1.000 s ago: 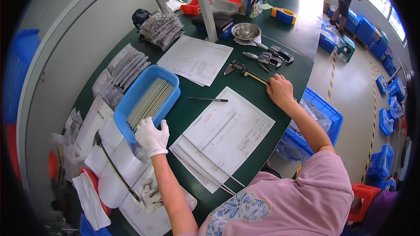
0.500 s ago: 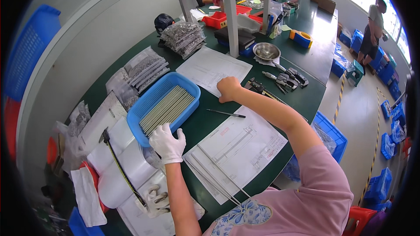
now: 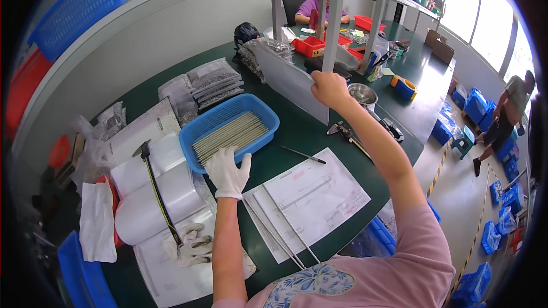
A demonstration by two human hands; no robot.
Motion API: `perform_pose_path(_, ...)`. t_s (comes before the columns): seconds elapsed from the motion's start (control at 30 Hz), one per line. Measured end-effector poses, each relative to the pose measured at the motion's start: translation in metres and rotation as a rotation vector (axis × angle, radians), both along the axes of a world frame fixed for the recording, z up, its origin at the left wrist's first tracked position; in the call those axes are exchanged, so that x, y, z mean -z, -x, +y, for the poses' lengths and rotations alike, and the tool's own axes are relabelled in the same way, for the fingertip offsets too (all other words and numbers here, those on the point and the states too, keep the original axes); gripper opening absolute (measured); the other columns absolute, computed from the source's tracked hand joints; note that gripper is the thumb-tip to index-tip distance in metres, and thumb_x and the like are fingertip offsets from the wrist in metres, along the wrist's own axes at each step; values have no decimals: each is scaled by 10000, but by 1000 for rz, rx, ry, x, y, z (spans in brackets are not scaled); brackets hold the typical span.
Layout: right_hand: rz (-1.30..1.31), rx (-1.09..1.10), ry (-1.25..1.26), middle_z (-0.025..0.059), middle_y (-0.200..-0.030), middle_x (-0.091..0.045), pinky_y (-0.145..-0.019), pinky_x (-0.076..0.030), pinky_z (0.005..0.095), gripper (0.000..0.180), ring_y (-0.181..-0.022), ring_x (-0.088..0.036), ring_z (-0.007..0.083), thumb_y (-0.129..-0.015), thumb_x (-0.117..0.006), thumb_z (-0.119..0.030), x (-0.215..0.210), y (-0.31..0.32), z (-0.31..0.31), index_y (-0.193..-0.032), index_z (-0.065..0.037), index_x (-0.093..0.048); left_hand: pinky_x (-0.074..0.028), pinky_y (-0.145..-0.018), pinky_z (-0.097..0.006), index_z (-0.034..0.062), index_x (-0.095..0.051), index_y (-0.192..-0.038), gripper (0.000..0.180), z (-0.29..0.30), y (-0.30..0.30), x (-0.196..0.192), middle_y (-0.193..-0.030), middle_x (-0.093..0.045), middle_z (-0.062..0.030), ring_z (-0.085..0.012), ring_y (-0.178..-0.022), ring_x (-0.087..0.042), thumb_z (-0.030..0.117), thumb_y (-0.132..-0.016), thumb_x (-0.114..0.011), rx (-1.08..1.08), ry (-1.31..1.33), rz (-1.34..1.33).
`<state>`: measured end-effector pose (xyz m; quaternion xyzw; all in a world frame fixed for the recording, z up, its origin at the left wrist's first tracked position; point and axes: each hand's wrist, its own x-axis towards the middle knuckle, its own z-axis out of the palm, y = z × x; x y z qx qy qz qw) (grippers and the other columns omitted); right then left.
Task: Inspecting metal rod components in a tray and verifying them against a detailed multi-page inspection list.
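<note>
My right hand [image 3: 331,88] is bare and pinches the near edge of a paper sheet [image 3: 291,82], which stands tilted up off the table. My left hand [image 3: 228,174] wears a white glove. Its fingers lie over the near rim of a blue plastic basket [image 3: 268,134] and touch the ends of the rods, with the thumb apart. Many thin metal rods [image 3: 231,137] lie side by side in the basket. Right of it, a pen [image 3: 302,154] lies by a printed technical drawing [image 3: 337,194]. Several longer thin rods [image 3: 285,217] rest on that drawing.
Calipers [image 3: 344,132] and a metal bowl [image 3: 363,96] lie beyond my right forearm. Filled plastic bags [image 3: 214,80] are stacked behind the basket. At left lie another caliper [image 3: 157,194] and spare gloves [image 3: 191,245]. A grey shelf post [image 3: 333,23] rises from the table; a person sits beyond.
My right hand has taken hold of the far paper sheet and lifted it from flat to upright. My left hand stays at the basket. The view has shifted, and the standing person at right has moved.
</note>
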<state>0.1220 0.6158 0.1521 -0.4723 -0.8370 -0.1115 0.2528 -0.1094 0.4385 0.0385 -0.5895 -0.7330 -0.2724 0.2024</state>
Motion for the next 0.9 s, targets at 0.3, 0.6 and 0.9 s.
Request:
perform_pose_path(0.3, -92, -753, -631, 51, -758, -604, -535, -471, 260, 234, -654, -597, 165, -656, -614, -89, 18, -62, -169, -889, -75, -592, -450, -847, -420, -46, -446, -1190, 684, -82, 29, -59, -1141, -520, -223, -329, -1033, -521, 511, -794, -474, 1139, -42, -2299)
perform_pose_path(0.6, 61, -1027, -87, 65, -921, -618, -644, -507, 302, 304, -786, -609, 210, -616, -635, -77, 117, -42, -185, -918, -82, -605, -424, -821, -264, -34, -509, -1119, 399, -228, 23, 0, -1012, -582, -75, -153, -935, -545, -11, -728, -584, 133, -110, -1383)
perform_pose_path(0.9, 183, -464, 635, 117, -928, -559, -652, -465, 337, 465, -813, -559, 270, -614, -676, -273, 118, -49, -219, -1004, -38, -583, -369, -909, -300, -58, -467, -1169, 432, -279, 18, -18, -1110, -549, -120, -199, -1017, -519, -8, -747, -545, 36, -482, -1221)
